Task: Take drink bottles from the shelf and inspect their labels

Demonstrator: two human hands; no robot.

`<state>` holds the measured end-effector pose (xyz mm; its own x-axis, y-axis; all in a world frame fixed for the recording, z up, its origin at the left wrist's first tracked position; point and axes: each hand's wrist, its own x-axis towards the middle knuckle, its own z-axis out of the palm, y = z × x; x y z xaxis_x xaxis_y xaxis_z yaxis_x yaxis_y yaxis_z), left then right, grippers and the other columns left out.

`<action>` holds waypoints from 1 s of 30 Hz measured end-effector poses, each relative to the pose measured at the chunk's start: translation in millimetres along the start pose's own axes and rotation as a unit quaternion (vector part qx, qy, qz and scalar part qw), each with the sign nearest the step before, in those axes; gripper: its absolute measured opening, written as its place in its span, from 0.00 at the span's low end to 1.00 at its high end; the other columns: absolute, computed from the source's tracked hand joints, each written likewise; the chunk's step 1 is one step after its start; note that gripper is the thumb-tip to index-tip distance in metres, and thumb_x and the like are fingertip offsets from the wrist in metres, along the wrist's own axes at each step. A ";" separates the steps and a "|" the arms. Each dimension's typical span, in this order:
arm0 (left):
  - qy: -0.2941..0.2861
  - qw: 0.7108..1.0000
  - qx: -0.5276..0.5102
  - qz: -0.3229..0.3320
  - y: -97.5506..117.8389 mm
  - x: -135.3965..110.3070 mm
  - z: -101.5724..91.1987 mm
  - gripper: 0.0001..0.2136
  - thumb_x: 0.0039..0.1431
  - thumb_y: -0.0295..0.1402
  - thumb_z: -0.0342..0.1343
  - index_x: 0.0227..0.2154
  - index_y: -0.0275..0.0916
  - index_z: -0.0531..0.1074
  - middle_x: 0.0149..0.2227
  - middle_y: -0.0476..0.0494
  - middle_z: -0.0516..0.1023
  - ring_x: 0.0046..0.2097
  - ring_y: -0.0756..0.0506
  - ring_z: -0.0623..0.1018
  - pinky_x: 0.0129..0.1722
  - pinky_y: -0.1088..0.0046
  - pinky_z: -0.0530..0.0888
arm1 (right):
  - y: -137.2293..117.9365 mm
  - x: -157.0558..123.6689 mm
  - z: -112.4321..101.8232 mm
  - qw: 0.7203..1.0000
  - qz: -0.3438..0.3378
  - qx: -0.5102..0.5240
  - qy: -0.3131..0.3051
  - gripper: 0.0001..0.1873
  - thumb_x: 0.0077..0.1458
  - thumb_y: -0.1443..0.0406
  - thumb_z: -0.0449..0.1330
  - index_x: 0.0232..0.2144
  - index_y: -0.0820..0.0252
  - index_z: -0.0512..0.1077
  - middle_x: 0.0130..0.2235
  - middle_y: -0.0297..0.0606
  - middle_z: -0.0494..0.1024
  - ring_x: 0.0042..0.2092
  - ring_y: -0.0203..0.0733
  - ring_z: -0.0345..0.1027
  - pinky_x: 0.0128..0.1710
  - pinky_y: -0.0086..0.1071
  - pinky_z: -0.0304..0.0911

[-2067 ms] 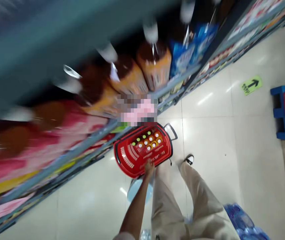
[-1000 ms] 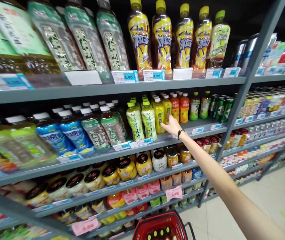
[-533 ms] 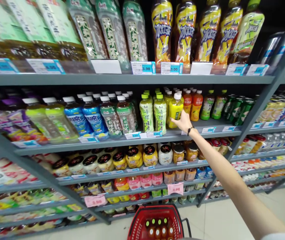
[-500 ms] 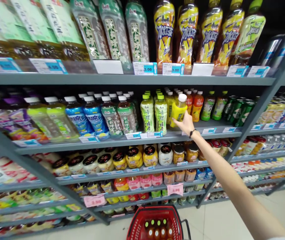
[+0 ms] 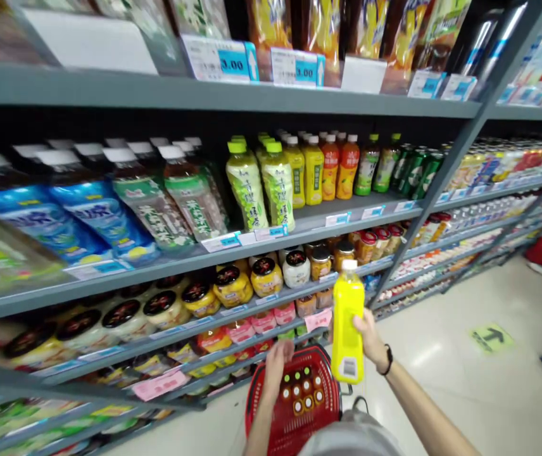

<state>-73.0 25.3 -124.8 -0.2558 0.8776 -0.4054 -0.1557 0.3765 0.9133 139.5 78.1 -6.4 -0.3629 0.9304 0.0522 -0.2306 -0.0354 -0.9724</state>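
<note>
My right hand (image 5: 368, 335) is wrapped round a yellow drink bottle (image 5: 347, 329) with a white cap. The bottle is held upright, in front of the lower shelves and by the right side of the red shopping basket (image 5: 251, 405); a barcode shows near its base. My left hand (image 5: 278, 360) is over the basket's left rim, its fingers loosely apart and holding nothing. Several small bottles (image 5: 305, 385) with green and white caps stand inside the basket. Similar yellow bottles (image 5: 313, 171) remain on the middle shelf.
Grey shelving (image 5: 318, 218) carries rows of bottled drinks, with jars (image 5: 265, 275) below. Large bottles stand on the upper shelf, above price tags (image 5: 298, 68). To the right, the tiled floor (image 5: 432, 405) bears a green arrow sign (image 5: 492, 337).
My right hand has brought the yellow bottle down from the middle shelf to beside the basket. My left hand has come into view over the basket. The view has shifted right and downward.
</note>
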 end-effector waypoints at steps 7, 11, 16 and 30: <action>-0.274 0.943 -0.101 0.159 52.2 -16.4 40.9 0.43 0.44 0.68 0.65 0.52 0.35 0.77 0.53 0.32 0.80 0.53 0.33 0.79 0.56 0.59 0.76 | 38.5 -76.4 20.1 0.995 0.093 -0.014 0.046 0.38 0.44 0.36 0.71 0.41 0.60 0.77 0.36 0.42 0.82 0.33 0.44 0.75 0.32 0.34 0.72; -0.320 0.922 -0.135 0.173 67.2 -66.8 49.9 0.39 0.43 0.50 0.76 0.55 0.35 0.73 0.47 0.35 0.82 0.44 0.38 0.81 0.42 0.68 0.77 | 48.6 -101.0 37.0 0.981 0.155 0.105 0.055 0.41 0.43 0.30 0.66 0.41 0.58 0.74 0.31 0.40 0.81 0.29 0.45 0.74 0.28 0.36 0.71; -0.405 0.868 -0.245 0.154 83.7 -83.8 55.0 0.33 0.47 0.48 0.73 0.53 0.35 0.74 0.43 0.36 0.82 0.38 0.41 0.81 0.37 0.69 0.77 | 68.9 -139.5 54.9 0.917 0.272 0.283 -0.069 0.51 0.47 0.22 0.41 0.35 0.59 0.74 0.23 0.43 0.77 0.23 0.50 0.73 0.17 0.36 0.66; -0.340 0.868 -0.272 0.238 93.9 -108.1 66.8 0.39 0.51 0.53 0.70 0.61 0.37 0.68 0.47 0.32 0.81 0.41 0.39 0.82 0.37 0.68 0.78 | 46.1 -154.2 44.4 0.980 0.095 0.173 0.040 0.38 0.55 0.33 0.60 0.46 0.59 0.75 0.30 0.40 0.78 0.28 0.45 0.73 0.22 0.34 0.69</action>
<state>3.7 -14.4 7.5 0.1798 0.9373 0.2986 -0.6614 -0.1095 0.7420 144.7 -83.2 -49.1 -0.3610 0.9198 -0.1540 -0.4623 -0.3199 -0.8270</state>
